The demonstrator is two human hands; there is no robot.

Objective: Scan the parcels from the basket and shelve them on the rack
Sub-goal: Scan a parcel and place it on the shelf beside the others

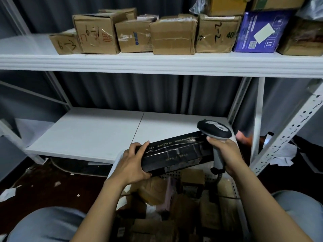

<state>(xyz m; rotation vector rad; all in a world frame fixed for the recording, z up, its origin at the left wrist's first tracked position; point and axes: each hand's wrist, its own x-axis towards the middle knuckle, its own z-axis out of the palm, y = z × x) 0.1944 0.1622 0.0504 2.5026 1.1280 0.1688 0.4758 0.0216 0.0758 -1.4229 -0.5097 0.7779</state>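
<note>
Basket (233, 187) underneath; left hand (132, 163) fingers clamp the black parcel (176, 154) at its left end, long axis running right toward the scanner (214, 131), its handle gripped in right hand (225, 154) fingers.

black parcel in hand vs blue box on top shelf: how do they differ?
The black parcel is long and flat, gripped by the left hand; the blue box is squarer and rests on the upper shelf. The black parcel bears pale lettering, the blue box a white label. Both are rectangular.
</note>
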